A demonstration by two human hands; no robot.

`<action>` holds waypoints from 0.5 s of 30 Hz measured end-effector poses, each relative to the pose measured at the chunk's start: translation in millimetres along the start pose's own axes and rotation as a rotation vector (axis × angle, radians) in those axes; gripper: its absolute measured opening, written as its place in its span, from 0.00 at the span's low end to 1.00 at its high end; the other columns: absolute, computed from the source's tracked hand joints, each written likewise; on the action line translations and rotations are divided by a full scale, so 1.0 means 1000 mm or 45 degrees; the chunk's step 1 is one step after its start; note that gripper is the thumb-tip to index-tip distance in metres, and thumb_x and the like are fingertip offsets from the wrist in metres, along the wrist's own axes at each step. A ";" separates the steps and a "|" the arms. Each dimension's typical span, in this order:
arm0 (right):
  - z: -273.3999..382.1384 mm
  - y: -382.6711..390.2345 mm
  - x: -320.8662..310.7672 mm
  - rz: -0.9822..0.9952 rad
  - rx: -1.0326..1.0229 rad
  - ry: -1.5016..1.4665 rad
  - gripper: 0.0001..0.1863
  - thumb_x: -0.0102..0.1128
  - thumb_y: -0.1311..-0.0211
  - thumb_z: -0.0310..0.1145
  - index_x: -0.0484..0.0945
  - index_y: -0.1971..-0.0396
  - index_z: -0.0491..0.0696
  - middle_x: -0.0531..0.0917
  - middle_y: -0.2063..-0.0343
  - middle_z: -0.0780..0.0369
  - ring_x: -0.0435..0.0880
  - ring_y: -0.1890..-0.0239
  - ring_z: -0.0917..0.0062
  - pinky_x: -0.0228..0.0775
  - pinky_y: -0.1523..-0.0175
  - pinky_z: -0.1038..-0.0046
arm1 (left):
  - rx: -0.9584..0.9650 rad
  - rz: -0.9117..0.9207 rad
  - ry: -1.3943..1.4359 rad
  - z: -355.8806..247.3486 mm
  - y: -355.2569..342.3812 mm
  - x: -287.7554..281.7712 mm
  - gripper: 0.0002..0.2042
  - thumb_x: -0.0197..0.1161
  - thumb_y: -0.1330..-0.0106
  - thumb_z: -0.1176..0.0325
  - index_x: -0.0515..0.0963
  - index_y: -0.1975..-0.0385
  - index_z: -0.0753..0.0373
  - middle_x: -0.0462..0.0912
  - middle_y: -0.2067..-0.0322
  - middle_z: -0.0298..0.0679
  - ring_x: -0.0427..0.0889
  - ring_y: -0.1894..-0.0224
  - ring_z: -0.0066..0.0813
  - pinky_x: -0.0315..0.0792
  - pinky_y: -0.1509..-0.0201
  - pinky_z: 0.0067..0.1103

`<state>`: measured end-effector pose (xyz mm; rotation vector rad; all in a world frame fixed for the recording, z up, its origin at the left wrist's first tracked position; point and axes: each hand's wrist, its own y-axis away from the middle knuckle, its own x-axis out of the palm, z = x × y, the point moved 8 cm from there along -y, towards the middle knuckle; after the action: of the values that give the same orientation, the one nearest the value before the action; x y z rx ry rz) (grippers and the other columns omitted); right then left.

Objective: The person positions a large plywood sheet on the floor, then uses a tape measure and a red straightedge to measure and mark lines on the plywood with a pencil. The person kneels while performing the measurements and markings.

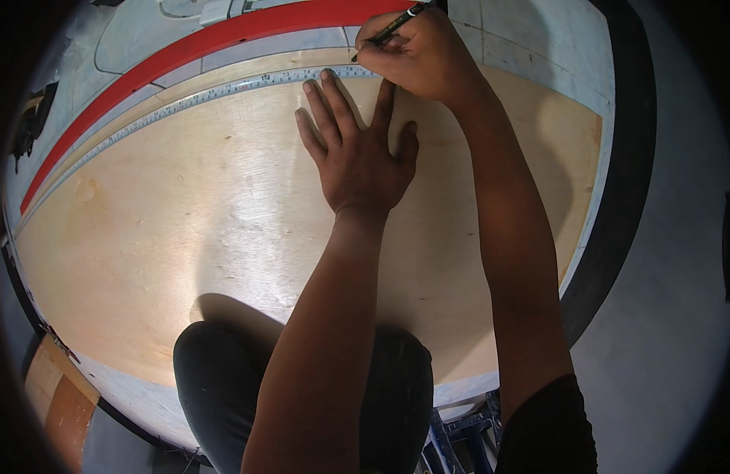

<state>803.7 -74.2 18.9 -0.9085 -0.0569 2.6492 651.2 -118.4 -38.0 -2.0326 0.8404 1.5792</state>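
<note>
My left hand (359, 158) lies spread on a pale plywood sheet (144, 261), its fingertips at a long silver measuring strip (191, 99) that runs along the sheet's far edge. My right hand (420, 59) grips a black pencil (395, 25) at the top centre, its point down by the strip just beyond my left fingers. The tip of my left index finger is partly covered by my right hand.
A long red bar (128, 83) runs beyond the plywood on a pale tiled surface (515, 39) with a dark rim (634, 182). My knees rest on the sheet's near side. Wooden boards (61, 379) lie lower left, and a dark blue stepladder (460, 430) stands below.
</note>
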 end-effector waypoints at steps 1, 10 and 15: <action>0.001 0.000 0.000 0.013 0.008 0.006 0.07 0.68 0.42 0.26 0.85 0.75 0.38 0.85 0.81 0.52 0.83 0.81 0.70 0.72 0.72 0.67 | 0.001 -0.004 0.002 0.000 0.000 0.000 0.33 0.50 0.22 0.35 0.68 0.20 0.35 0.41 0.16 0.62 0.32 0.12 0.62 0.35 0.14 0.57; -0.002 -0.001 0.001 0.025 0.015 0.013 0.07 0.68 0.42 0.27 0.85 0.76 0.38 0.84 0.82 0.52 0.82 0.82 0.70 0.71 0.72 0.67 | 0.004 -0.010 -0.006 -0.001 0.000 0.000 0.32 0.50 0.22 0.35 0.69 0.20 0.36 0.42 0.16 0.62 0.33 0.12 0.63 0.35 0.14 0.57; 0.001 -0.001 0.000 0.014 0.006 -0.033 0.07 0.68 0.43 0.27 0.83 0.76 0.38 0.83 0.82 0.52 0.81 0.82 0.71 0.70 0.72 0.67 | 0.006 -0.010 0.001 -0.001 0.000 0.000 0.33 0.50 0.22 0.35 0.67 0.19 0.35 0.42 0.16 0.62 0.33 0.12 0.63 0.36 0.14 0.57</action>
<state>802.8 -73.3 19.7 -0.8762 -0.0524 2.6704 651.5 -119.0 -37.9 -2.0307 0.8346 1.5708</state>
